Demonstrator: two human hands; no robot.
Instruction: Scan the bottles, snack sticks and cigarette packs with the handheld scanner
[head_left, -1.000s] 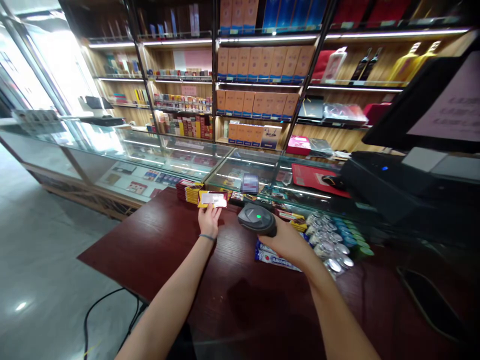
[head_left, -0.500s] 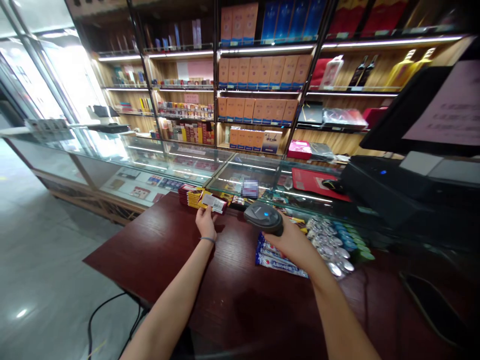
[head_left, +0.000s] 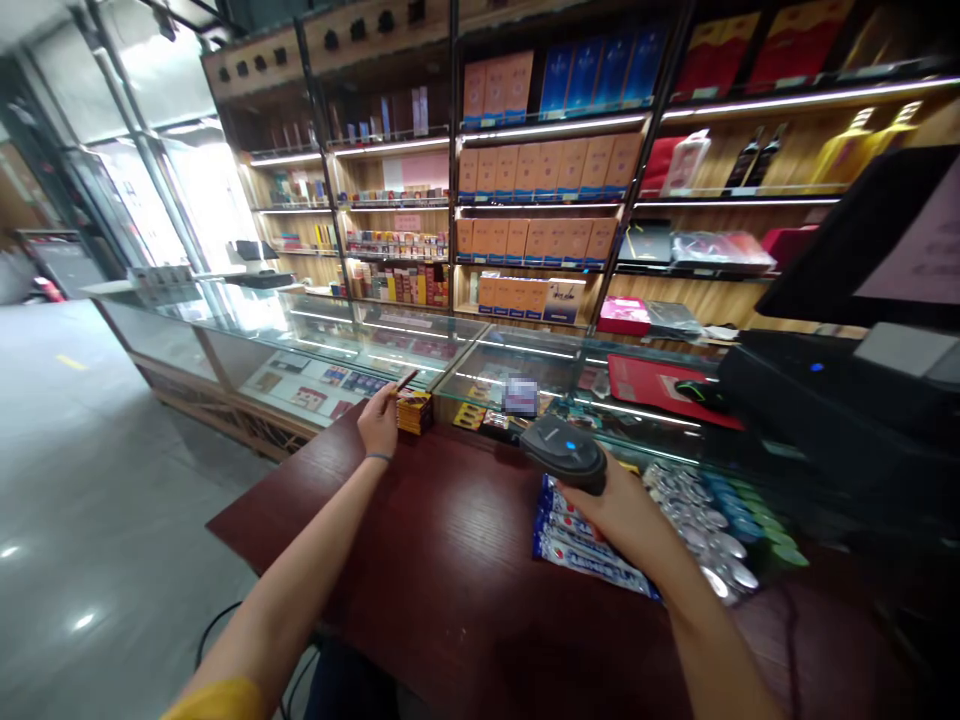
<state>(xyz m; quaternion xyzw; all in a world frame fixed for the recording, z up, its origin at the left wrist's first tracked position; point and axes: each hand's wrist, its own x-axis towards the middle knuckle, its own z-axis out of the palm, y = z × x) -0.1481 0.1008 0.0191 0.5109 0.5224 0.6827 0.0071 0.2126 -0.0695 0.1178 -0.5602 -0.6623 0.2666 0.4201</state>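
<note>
My left hand (head_left: 379,422) pinches a thin, flat packet (head_left: 407,379), now turned nearly edge-on, above the table's back edge. Just right of these fingers stands a stack of yellow packets (head_left: 415,412). A black handheld barcode scanner (head_left: 564,452) with a blue light sits in my right hand (head_left: 621,508), its head toward the left. Under and beside that hand lie blue-and-white long wrapped packs (head_left: 592,558), partly hidden by it. Rows of silver-topped items (head_left: 705,530) stand to the right of my right wrist.
The dark red wooden table (head_left: 450,540) meets a glass display counter (head_left: 517,352). A red mat (head_left: 652,390) with a mouse (head_left: 697,392) lies on the glass. At right stands a black checkout machine (head_left: 817,400). Shelves with orange boxes (head_left: 547,168) line the back wall.
My left hand has moved left relative to the stack and tilted the packet, whose pale printed face no longer shows. The right hand still holds the scanner. The view has shifted left.
</note>
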